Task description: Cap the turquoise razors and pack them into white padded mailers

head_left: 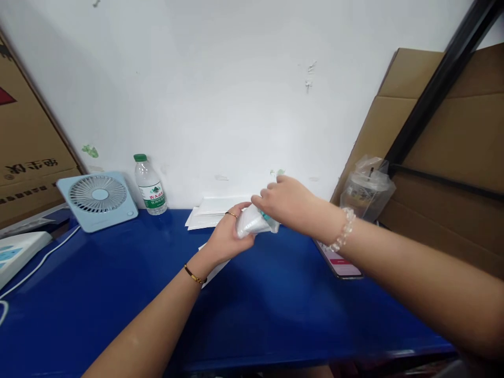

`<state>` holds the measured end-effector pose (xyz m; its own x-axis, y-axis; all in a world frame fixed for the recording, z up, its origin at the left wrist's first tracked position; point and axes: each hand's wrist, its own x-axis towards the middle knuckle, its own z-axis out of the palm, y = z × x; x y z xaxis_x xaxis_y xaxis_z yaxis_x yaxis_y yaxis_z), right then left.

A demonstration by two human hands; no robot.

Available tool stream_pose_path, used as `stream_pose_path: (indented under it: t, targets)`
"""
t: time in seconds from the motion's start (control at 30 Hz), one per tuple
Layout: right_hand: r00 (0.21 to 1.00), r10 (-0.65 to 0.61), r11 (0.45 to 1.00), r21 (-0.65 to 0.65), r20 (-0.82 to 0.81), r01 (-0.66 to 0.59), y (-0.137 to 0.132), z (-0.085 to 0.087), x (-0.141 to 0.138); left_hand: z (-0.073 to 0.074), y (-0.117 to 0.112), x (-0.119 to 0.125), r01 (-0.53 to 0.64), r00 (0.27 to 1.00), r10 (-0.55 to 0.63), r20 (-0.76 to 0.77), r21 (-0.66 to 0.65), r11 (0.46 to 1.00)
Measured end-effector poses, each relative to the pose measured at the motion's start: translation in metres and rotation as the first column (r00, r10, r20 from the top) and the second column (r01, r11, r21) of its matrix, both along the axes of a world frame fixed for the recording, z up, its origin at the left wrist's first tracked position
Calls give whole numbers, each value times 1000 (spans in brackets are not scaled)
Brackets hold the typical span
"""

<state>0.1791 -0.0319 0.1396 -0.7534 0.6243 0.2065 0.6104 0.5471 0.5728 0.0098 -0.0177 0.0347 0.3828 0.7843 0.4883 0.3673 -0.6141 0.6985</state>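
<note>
Both of my hands meet over the back middle of the blue table. My left hand, with a ring and a thin bracelet, is closed around the left end of a small white plastic packet. My right hand, with a bead bracelet at the wrist, grips the same packet from above and the right; a bit of teal shows inside it. A white sheet lies under my left wrist.
A stack of white envelopes lies against the wall. A water bottle and a small blue fan stand at back left. A phone lies at right, by a bagged drink cup and cardboard boxes.
</note>
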Motion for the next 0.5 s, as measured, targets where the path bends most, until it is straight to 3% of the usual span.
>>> stream_pose_path:
  t: [0.13, 0.23, 0.37, 0.5]
  targets:
    - [988, 135, 991, -14, -68, -137, -5, 43, -22, 6, 1, -16, 39, 970, -36, 239, -10, 999]
    - [972, 197, 977, -57, -131, -206, -13, 64, -35, 6, 1, -29, 79, 937, -68, 342, -19, 997]
    - [947, 243, 948, -154, -212, -278, -21, 74, -47, 0, 2, -45, 139, 912, -101, 398, -66, 988]
    - [906, 313, 859, -323, -284, -398, -19, 73, -51, -2, 1, -57, 242, 865, -189, 464, -58, 968]
